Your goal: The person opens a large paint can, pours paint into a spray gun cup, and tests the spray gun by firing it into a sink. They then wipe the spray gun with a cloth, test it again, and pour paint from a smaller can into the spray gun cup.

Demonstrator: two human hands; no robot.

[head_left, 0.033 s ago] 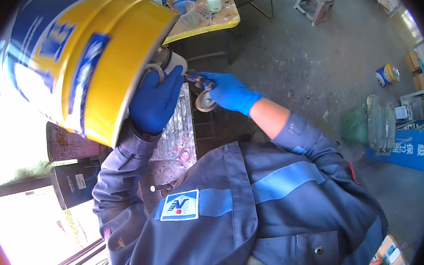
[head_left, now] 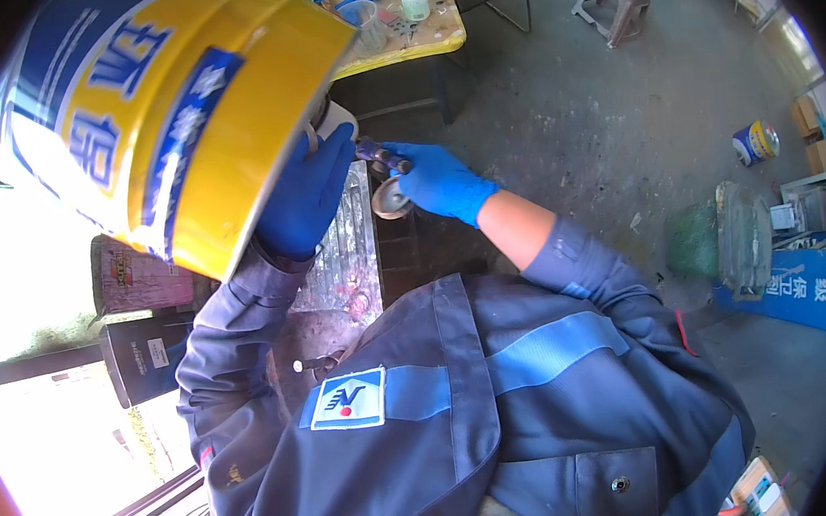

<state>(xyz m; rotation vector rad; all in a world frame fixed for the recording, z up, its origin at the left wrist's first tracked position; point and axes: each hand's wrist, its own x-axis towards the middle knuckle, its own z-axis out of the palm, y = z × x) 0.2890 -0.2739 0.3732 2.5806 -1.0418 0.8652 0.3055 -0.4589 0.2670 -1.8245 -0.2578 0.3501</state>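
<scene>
A large yellow and blue paint bucket (head_left: 228, 127) fills the upper left, tilted, with its rim toward my hands. Below and partly behind that rim is my blue-gloved left hand (head_left: 304, 199), fingers together and curved upward. A white cup-like thing (head_left: 339, 120) shows just past its fingertips; the bucket and glove hide what the palm holds. My right hand (head_left: 438, 183), also blue-gloved, is closed on a dark knobbed metal tool (head_left: 388, 156), maybe a spray gun. A round pale lid-like disc (head_left: 390, 200) hangs at its fingers.
A ridged metal surface (head_left: 358, 233) lies under my hands. Ahead stands a yellow-edged table (head_left: 430, 48) with a plastic tub (head_left: 371, 27) and gloves. A stool (head_left: 611, 5), small can (head_left: 755, 144) and blue box (head_left: 804, 295) are to the right; a stained bucket (head_left: 138, 272) is left.
The paint bucket has turned and shifted slightly right, so more of its side lettering shows. My right hand and its tool have moved slightly left; my left hand stays below the rim.
</scene>
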